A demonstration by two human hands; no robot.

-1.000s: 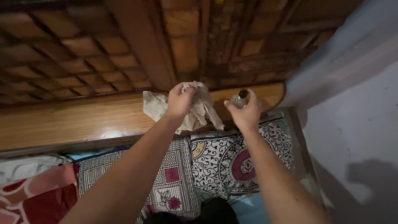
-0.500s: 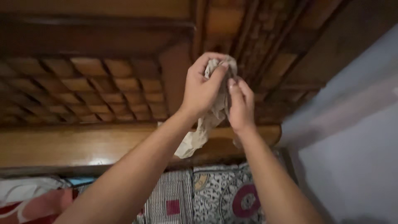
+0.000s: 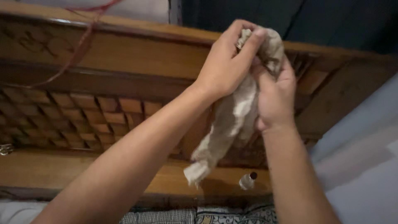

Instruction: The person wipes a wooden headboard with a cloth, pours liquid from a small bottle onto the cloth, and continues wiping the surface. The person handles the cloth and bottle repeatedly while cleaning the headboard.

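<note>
While both hands, left hand and right hand, clutch a crumpled beige cloth against the wooden headboard, wiping appears underway; small bottle stands at six o'clock.

Two bare forearms, no sleeves

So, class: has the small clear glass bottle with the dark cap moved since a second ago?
Yes. The small clear glass bottle with the dark cap has left the right hand and now stands on the wooden headboard shelf, below the hands.
</note>
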